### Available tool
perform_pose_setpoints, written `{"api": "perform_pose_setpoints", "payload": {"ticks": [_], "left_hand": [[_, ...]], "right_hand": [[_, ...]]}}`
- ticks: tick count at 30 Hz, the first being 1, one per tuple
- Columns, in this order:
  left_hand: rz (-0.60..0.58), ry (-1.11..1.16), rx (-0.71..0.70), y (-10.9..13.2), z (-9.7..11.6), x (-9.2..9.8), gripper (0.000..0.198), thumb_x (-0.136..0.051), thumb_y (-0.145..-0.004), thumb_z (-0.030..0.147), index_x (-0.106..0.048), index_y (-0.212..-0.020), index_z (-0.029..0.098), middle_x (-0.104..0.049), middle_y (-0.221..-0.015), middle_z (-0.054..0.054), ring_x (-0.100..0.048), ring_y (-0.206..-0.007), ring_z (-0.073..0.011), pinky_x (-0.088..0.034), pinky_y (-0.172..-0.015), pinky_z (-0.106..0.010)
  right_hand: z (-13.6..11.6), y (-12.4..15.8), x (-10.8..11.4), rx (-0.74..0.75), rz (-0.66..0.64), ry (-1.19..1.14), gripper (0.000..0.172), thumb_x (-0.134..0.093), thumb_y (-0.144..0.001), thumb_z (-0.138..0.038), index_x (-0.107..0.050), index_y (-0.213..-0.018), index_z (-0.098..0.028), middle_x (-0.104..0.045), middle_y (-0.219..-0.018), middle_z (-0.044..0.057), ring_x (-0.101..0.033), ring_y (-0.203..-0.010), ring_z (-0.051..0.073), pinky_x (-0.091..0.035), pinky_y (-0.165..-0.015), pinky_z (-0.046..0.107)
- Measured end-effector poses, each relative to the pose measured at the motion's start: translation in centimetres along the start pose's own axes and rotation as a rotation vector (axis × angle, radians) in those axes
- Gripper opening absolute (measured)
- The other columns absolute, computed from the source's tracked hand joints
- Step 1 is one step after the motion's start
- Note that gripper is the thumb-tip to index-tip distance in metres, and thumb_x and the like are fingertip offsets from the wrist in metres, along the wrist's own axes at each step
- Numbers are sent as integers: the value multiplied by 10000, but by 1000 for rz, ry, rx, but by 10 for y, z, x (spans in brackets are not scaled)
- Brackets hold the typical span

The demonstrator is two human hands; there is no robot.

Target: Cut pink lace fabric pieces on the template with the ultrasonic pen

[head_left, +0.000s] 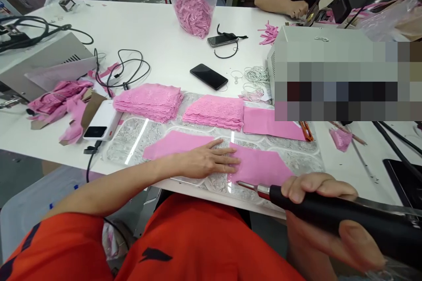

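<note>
The left hand (199,159)'s spread, released fingers (226,160) touch the cloth (260,166); at its four o'clock, the right hand (311,235) grasps a tool (316,208).

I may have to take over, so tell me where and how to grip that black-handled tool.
Wrap a hand round the thick handle of the black-handled tool, probably from the right: that rear stretch is broad and looks uncovered by the right hand, while the slim metal tip points left.

dark logo (155,254) on orange-red shirt (198,237); no lettering readable.
</note>
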State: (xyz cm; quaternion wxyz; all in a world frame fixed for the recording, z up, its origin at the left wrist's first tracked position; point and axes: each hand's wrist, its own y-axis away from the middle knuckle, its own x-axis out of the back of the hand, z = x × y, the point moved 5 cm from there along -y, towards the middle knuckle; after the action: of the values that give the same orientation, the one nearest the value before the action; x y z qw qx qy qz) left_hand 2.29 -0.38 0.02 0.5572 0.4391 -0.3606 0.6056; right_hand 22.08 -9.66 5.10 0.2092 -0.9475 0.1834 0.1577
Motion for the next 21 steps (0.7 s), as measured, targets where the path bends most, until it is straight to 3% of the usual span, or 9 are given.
{"api": "perform_pose_setpoints", "payload": {"ticks": [7,12,21], "left_hand": [[31,-37,-18,0,3,1,488,-375,-963,62,-537,-1380,258,-439,-1503,13,-254,-1476,-223,-93,-1236,-502],[98,-43,-26,0,3,3,490,-421,-946,57,-567,-1348,295,-482,-1475,6,-299,-1459,-216,-138,-1232,-501],[109,-50,-29,1,4,2,475,-412,-966,75,-554,-1362,297,-470,-1482,1,-293,-1460,-211,-135,-1232,-507]], "right_hand": [[7,1,-17,-31,-63,-32,245,-618,-718,-392,-649,-861,-195,-580,-770,11,-552,-563,137,-482,-520,332],[9,4,-22,-31,-73,-28,226,-611,-726,-370,-647,-868,-199,-567,-778,15,-548,-579,139,-475,-529,332],[9,7,-25,-23,-119,34,169,-587,-770,-348,-639,-857,-213,-572,-778,11,-562,-617,153,-498,-568,355]]}}
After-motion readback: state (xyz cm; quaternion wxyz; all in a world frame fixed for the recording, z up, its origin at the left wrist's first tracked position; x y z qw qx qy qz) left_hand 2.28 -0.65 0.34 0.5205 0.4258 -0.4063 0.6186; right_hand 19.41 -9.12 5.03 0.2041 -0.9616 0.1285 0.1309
